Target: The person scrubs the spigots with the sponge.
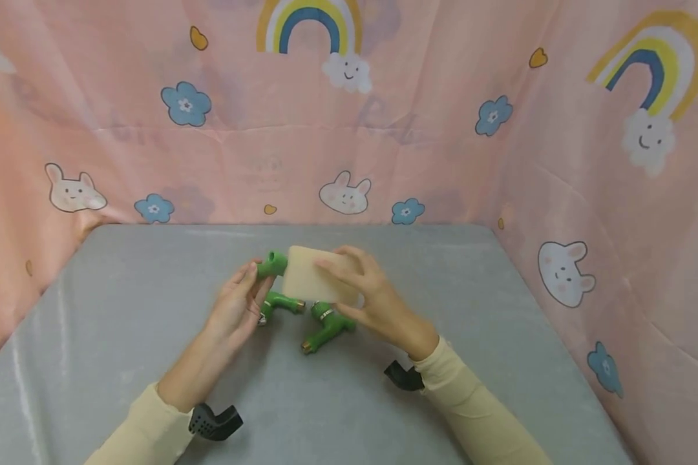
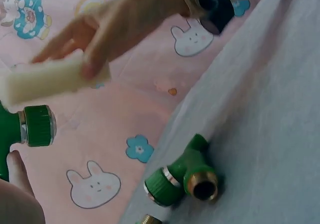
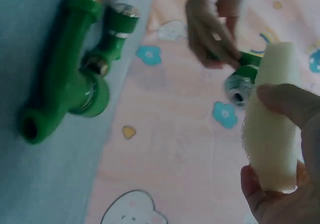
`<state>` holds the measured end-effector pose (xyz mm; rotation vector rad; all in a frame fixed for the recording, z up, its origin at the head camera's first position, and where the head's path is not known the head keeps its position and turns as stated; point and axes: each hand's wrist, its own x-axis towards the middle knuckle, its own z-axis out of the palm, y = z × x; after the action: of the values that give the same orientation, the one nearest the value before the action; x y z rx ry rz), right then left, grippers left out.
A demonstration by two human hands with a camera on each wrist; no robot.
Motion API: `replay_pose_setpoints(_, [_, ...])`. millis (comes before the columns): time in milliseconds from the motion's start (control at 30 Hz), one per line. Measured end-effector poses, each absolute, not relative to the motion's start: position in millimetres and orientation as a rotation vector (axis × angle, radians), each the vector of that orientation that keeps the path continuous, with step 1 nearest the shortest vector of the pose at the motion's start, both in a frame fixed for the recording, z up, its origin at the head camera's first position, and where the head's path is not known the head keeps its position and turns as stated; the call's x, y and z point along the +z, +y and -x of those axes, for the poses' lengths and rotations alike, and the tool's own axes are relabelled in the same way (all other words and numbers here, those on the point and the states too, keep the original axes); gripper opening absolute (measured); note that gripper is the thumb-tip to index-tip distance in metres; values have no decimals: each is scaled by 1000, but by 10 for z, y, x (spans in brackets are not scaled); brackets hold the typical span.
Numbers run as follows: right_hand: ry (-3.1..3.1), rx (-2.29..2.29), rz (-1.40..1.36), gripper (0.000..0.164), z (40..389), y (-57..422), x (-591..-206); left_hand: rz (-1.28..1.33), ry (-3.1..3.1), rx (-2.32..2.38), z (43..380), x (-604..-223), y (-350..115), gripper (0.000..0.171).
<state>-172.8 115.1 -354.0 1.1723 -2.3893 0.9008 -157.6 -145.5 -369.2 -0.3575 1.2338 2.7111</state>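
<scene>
My left hand [image 1: 234,309] holds a green pipe fitting [image 1: 274,263] above the table, its open end facing up. A ribbed green collar with a silvery ring shows on this held fitting [image 2: 39,126] in the left wrist view. A cream, block-shaped sponge [image 1: 309,274] is gripped between the thumb and fingers of my right hand [image 1: 386,310]. Its side lies close against the held fitting; whether they touch I cannot tell. Below the hands, two similar green fittings with brass threaded ends, one at left [image 1: 284,301] and one at right [image 1: 327,328], lie on the table.
The grey cloth-covered table [image 1: 122,290] meets a pink patterned curtain [image 1: 232,155] at the back and sides. Black curved devices, one at the left wrist [image 1: 216,422] and one at the right wrist [image 1: 404,376], stick out from the sleeves.
</scene>
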Motion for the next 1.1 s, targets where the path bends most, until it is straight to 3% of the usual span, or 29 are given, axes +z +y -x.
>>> replay_pose_setpoints(200, [-2431, 758, -1001, 75, 1799, 1213, -3602, 509, 1275, 2700, 1570, -3636, -1482, 19])
replay_pose_setpoints(367, [-2320, 800, -1073, 71, 1762, 1189, -3596, 605, 1271, 2680, 1585, -3645, -1487, 13])
replay_pose_setpoints(533, [-2296, 669, -1127, 68, 1716, 1045, -3662, 598, 1336, 2640, 1562, -3671, -1457, 14])
replay_pose_setpoints(900, [-2388, 574, -958, 74, 1841, 1146, -3664, 525, 1480, 2462, 1604, -3702, -1453, 10])
replay_pose_setpoints(1100, [-2371, 524, -1070, 72, 1748, 1048, -3671, 521, 1546, 2393, 1590, -3701, -1491, 12])
